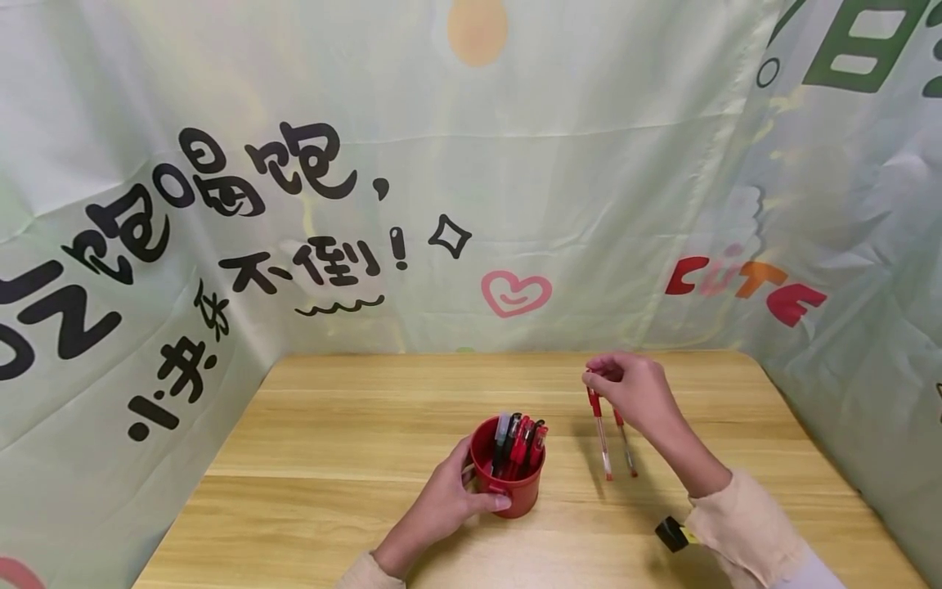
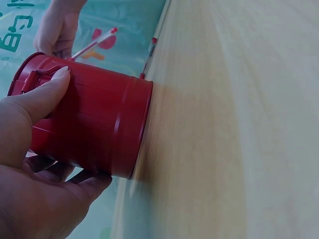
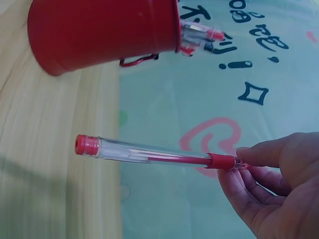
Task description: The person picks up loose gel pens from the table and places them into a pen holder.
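My left hand (image 1: 444, 501) grips a red metal bucket (image 1: 521, 497) round its side. In the left wrist view, the thumb lies over the bucket's handle (image 2: 47, 73). Several pens (image 1: 519, 442) with red, black and clear parts stand in it, leaning together. To the right, my right hand (image 1: 639, 394) pinches a clear red gel pen (image 1: 601, 438) by its tip end, its red plug end (image 3: 87, 145) pointing down. A second red gel pen (image 1: 626, 448) lies on the table just beside it, its upper part hidden behind the hand.
The wooden table (image 1: 324, 499) ends at a printed cloth backdrop (image 1: 589, 204), with more cloth at both sides. Next to the right sleeve (image 1: 743, 523) is a small black and yellow object (image 1: 671, 533).
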`<control>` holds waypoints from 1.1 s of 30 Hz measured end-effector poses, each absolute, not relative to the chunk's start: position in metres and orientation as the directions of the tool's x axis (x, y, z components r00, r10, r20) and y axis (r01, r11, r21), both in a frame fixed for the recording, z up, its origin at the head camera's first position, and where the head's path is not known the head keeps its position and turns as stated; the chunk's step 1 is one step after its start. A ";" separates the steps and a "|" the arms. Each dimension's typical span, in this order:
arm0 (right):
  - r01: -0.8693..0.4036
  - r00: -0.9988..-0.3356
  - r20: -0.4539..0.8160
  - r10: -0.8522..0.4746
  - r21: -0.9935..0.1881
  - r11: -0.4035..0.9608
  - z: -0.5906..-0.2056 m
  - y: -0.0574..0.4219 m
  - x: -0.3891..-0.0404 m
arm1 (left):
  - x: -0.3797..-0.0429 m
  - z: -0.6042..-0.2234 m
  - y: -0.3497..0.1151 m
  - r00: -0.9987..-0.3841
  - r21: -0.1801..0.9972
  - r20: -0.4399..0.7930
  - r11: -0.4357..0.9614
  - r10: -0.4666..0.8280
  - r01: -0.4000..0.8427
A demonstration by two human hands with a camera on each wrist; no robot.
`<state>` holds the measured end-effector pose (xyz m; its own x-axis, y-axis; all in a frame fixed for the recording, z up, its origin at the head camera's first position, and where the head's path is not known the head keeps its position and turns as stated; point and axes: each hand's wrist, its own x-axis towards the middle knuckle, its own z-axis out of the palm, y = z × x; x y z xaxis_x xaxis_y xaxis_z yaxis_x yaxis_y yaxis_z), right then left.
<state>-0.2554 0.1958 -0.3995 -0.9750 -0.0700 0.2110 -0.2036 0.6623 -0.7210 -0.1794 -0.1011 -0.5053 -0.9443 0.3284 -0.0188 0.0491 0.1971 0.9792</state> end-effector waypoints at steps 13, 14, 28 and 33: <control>-0.264 -0.951 0.307 -0.043 -0.730 0.630 -0.383 0.182 -0.240 | -0.180 -0.506 -0.102 -0.944 0.980 -0.014 0.192 0.328 0.052; -0.268 -0.949 0.314 -0.039 -0.733 0.625 -0.382 0.180 -0.239 | -0.180 -0.507 -0.102 -0.944 0.980 -0.009 0.191 0.330 0.057; -0.306 -0.934 0.357 -0.018 -0.774 0.555 -0.364 0.167 -0.221 | -0.181 -0.507 -0.102 -0.942 0.981 -0.023 0.189 0.334 0.043; -0.332 -0.925 0.380 -0.018 -0.782 0.528 -0.359 0.165 -0.216 | -0.180 -0.508 -0.103 -0.942 0.979 -0.010 0.194 0.336 0.059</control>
<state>-0.2163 0.1654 -0.3590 -0.9246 -0.0176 0.3804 -0.3318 0.5278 -0.7819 -0.1805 -0.1030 -0.5079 -0.9419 0.3356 -0.0099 0.0587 0.1937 0.9793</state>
